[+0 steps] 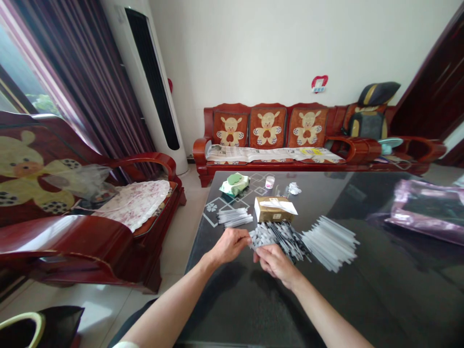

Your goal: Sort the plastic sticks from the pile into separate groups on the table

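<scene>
My left hand [232, 244] is closed in a pinch at the near left edge of a pile of thin black sticks with whitish ends [286, 237]. Just to its right, my right hand [274, 262] is also closed, its fingertips in front of the same pile. Whatever sits between the fingers of either hand is too small to make out. A spread of translucent white tubes [330, 242] lies to the right of the pile. A smaller bunch of similar white tubes [235, 217] is beyond my left hand.
A gold and white box [273, 212] stands right behind the pile. Farther back are a green wipes pack [235, 185], a small jar [269, 182] and crumpled tissue [293, 188]. Shiny purple plastic packaging [427, 212] lies at the right of the dark table [239, 314].
</scene>
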### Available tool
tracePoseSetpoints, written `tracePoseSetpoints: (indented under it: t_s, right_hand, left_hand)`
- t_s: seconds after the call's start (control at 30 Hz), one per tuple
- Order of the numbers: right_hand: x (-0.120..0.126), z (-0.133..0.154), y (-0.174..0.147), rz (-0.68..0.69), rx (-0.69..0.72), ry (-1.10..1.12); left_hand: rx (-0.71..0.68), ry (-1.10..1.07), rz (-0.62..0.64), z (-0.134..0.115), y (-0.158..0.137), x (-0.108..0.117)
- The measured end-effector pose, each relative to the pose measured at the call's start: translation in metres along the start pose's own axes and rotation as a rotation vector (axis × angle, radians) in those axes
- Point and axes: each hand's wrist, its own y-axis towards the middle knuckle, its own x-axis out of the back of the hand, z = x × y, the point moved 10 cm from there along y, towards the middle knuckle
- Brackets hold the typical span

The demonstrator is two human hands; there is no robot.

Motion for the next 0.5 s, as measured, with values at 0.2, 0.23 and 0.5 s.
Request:
tracePoseSetpoints:
  t_s: [0.2, 0.23, 0.5]
  right_hand:
    - [0.033, 0.032, -0.011, -0.266, 0.260, -0.653]
    - [0.036, 0.032, -0.011, -0.266, 0.257, -0.655]
    - [0.043, 0.024, -0.008, -0.231, 0.197, -0.400]
  left_hand:
    - [0.307, -0.271, -0.123, 0.055, -0.002, 0.026]
    - [0.341, -0.359, -0.130, 0.061, -0.003, 0.023]
    - [0.402, -0.730, -0.025, 0.058, -0.006, -0.034]
